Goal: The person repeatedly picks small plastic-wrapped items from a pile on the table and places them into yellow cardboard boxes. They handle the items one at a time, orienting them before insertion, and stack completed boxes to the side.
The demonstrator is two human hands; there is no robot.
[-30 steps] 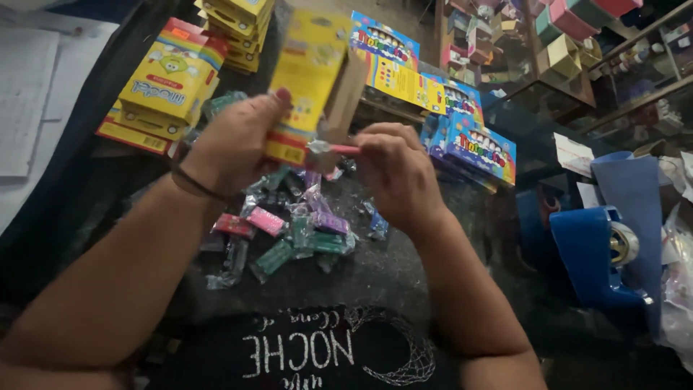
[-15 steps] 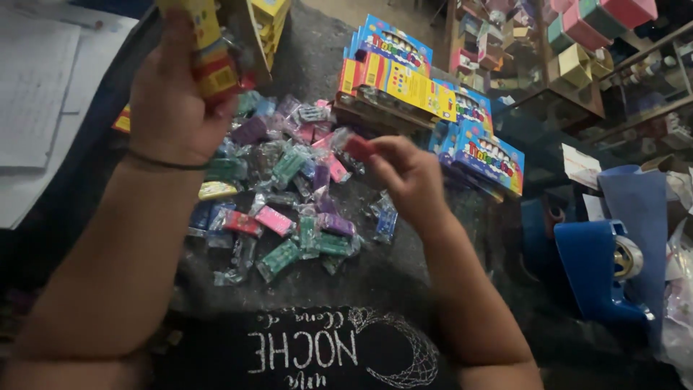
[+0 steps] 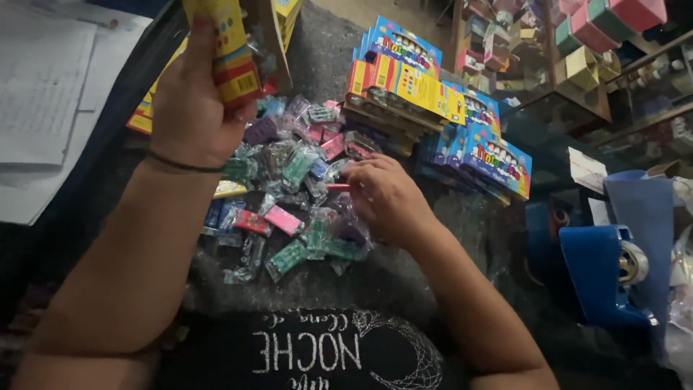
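My left hand (image 3: 191, 108) is raised at the upper left and grips a yellow and red cardboard box (image 3: 232, 50) with its open side turned to the right. My right hand (image 3: 382, 198) is down on a heap of small wrapped clay bars (image 3: 292, 188) in green, pink, purple and blue, which lies on a dark grey cloth (image 3: 404, 274). A red wrapped bar (image 3: 338, 187) shows at the fingertips of that hand; whether the fingers pinch it I cannot tell for sure.
Stacks of blue and yellow boxes (image 3: 440, 108) stand behind the heap. More yellow boxes (image 3: 144, 119) lie at the left, beside white papers (image 3: 40, 101). A blue tape dispenser (image 3: 606, 274) sits at the right. Shelves with coloured boxes (image 3: 577, 43) fill the far right.
One second ago both hands met at the box, the right holding a red bar at its opening. The left hand lifted the box away leftward; the right hand dropped onto the heap.
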